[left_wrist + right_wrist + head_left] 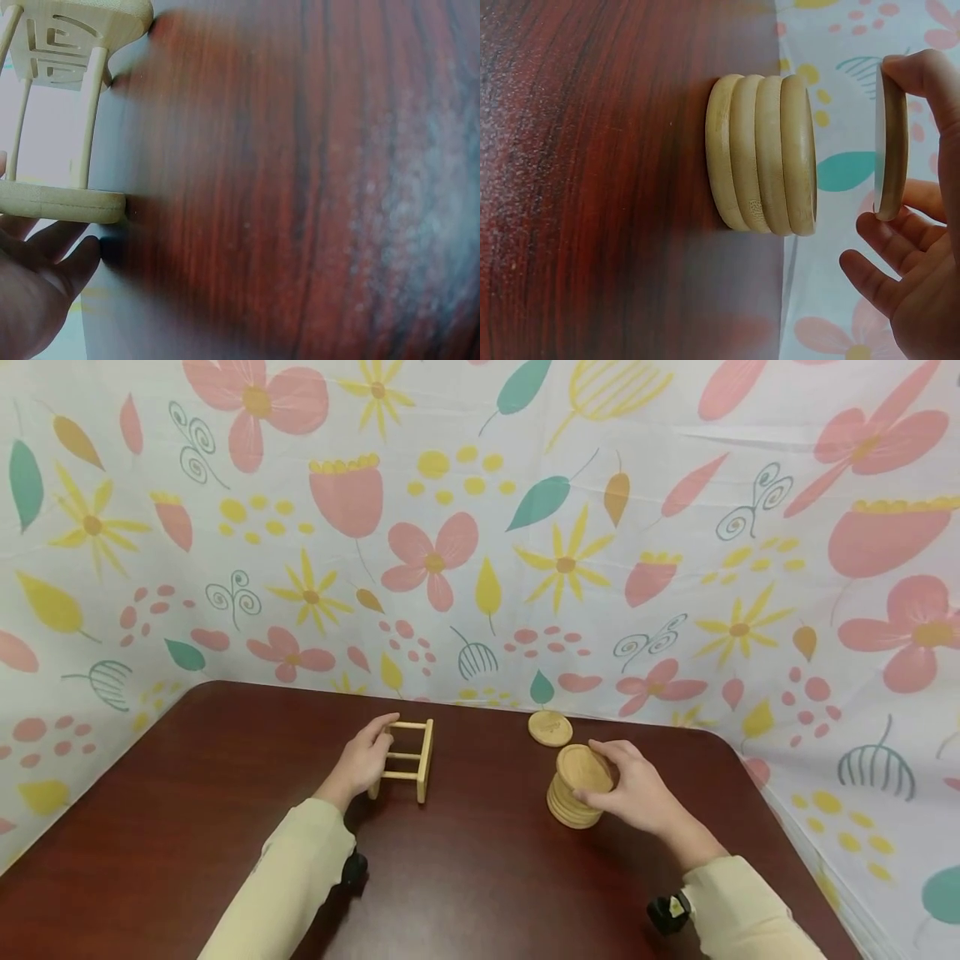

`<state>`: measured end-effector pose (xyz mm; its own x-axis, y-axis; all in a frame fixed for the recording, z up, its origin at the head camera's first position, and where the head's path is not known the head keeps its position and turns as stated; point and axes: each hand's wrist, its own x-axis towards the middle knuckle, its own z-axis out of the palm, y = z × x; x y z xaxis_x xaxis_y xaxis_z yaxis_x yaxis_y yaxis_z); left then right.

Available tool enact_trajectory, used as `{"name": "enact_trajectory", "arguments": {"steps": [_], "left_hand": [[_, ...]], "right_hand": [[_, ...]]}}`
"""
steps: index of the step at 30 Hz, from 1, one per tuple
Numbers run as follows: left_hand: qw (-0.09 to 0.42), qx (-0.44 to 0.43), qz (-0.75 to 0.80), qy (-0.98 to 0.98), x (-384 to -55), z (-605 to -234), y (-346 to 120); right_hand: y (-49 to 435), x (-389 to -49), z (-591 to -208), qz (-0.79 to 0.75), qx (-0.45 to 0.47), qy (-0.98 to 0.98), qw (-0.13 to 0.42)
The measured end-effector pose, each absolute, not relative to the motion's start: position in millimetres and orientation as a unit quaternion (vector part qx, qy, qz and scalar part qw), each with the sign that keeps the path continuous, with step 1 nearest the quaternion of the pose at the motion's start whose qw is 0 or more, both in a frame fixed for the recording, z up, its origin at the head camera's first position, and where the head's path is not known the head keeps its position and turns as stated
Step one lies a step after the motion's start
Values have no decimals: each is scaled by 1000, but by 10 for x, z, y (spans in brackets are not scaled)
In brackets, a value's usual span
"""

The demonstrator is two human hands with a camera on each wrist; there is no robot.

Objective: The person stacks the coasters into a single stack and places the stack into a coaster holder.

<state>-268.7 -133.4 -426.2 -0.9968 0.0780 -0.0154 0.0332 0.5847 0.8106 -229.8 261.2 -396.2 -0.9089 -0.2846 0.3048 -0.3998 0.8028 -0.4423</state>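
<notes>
A wooden coaster holder (425, 762) with rod sides stands on the table. My left hand (365, 758) holds its left end panel; in the left wrist view the fingers (56, 240) lie against that panel (64, 204), partly hidden behind it. To the right, my right hand (637, 785) pinches a round wooden coaster (583, 767) by its rim, between thumb and fingers. In the right wrist view this coaster (892, 142) hangs above a stack of several coasters (761, 154), with a gap between them. Another coaster (550, 727) lies flat behind the stack.
The dark brown table (465, 868) has rounded back corners. A white cloth with printed flowers and leaves (480, 510) hangs right behind its far edge and along both sides. A black wrist device (667, 913) sits below the right sleeve.
</notes>
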Motion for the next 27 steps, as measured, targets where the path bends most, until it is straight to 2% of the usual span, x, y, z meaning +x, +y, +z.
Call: {"name": "enact_trajectory", "arguments": {"steps": [27], "left_hand": [[33, 27, 454, 890, -2686, -4235, -1329]], "right_hand": [[2653, -2259, -4149, 266, 170, -946, 79]]}}
